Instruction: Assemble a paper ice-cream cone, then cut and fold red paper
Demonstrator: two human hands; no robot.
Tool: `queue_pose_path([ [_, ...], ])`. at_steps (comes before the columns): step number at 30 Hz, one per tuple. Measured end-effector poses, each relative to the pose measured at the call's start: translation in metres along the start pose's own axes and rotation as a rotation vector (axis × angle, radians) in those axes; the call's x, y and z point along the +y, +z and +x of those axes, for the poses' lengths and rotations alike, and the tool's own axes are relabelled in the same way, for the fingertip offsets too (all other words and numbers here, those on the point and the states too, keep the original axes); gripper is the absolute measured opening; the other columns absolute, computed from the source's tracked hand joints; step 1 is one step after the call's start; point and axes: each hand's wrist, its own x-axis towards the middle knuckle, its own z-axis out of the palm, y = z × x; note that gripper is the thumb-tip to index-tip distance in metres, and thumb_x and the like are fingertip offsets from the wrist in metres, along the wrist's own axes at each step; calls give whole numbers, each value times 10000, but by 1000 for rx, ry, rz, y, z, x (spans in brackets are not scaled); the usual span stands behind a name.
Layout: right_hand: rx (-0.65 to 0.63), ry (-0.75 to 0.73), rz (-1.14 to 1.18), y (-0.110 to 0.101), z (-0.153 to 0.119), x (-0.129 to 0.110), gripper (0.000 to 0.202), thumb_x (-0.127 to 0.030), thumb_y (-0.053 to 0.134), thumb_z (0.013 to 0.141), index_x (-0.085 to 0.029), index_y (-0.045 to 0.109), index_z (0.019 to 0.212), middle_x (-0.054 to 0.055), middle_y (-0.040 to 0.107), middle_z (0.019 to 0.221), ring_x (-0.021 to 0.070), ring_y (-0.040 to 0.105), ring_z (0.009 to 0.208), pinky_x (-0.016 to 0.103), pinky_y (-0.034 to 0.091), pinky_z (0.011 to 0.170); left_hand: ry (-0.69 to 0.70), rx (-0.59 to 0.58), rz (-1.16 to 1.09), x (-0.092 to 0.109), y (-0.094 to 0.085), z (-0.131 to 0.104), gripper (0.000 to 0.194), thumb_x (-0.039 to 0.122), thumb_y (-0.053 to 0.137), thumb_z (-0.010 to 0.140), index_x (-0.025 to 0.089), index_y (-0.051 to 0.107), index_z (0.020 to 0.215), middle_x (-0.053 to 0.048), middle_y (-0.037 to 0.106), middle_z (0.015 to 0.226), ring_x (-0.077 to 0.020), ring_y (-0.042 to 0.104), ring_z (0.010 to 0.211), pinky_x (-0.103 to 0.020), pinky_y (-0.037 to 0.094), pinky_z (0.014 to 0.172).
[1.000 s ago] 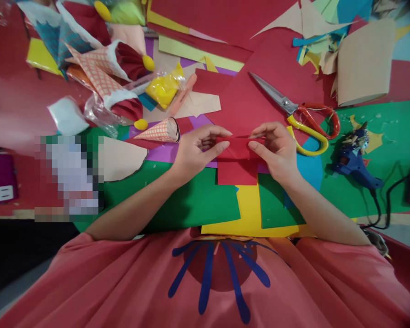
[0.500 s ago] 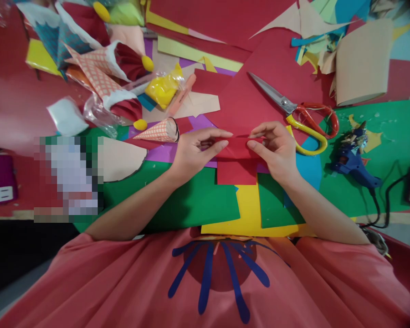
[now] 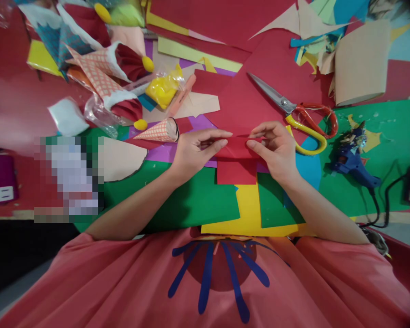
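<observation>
Hardly anything has moved since the earlier frames: both hands keep the same pose, and only the things toward the right edge sit very slightly further left in view. At the center of the frame, the left hand point(image 3: 200, 155) and the right hand point(image 3: 276, 152) each pinch one end of a folded piece of red paper point(image 3: 238, 149) between thumb and fingers, with a narrow gap between the two hands. Below the pinched fold, a red flap point(image 3: 237, 173) reaches down over yellow paper point(image 3: 248, 207). Scissors point(image 3: 287, 107) with red and yellow handles lie just beyond the right hand, their blades pointing to the upper left. At right, a blue glue gun point(image 3: 353, 166) rests on a green sheet point(image 3: 394, 136), and a beige paper roll point(image 3: 361, 64) lies at the upper right. Beside the left hand is a small checked cone point(image 3: 160, 130), with a beige paper cutout point(image 3: 121, 157) farther left. More checked cones point(image 3: 99, 73) crowd the upper left of the red tabletop point(image 3: 7, 105).
</observation>
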Motion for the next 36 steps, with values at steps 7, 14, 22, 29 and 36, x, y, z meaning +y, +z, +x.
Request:
queue_pose_path([
  [7,-47,-35,-26,-2,1,0,136,-274,711,747,-239,623,845,-7,675,867,142,645,835,284,534,703,27,-25,18,2,-2,0,177,315,651,829,214,744,941,-19,762,921,-132,708,833,-219,571,750],
  [14,-304,-18,-139,-5,-1,-7,91,-269,642,808,-187,646,768,-20,641,692,95,548,626,244,447,608,96,-169,-20,2,-2,-1,251,337,659,818,207,701,1028,-40,736,1006,-110,695,805,-183,557,728],
  [22,-303,-21,-168,-4,-2,-8,157,-296,623,829,-167,619,739,-20,610,672,86,504,610,232,413,603,96,-146,-86,1,1,1,215,323,684,803,166,690,951,-26,727,885,-73,651,699,-153,524,657],
  [29,-309,-12,-149,-4,-2,-8,127,-268,620,831,-163,636,761,-15,628,697,87,521,637,233,420,635,64,-148,-111,3,1,2,129,257,661,812,162,719,876,-18,747,834,-85,667,702,-155,507,620],
  [36,-321,0,-159,-3,-1,-9,118,-269,616,824,-165,628,769,-8,623,709,96,515,645,246,413,648,47,-147,-102,4,0,2,104,230,659,806,161,719,855,-13,746,814,-85,667,702,-157,507,632],
])
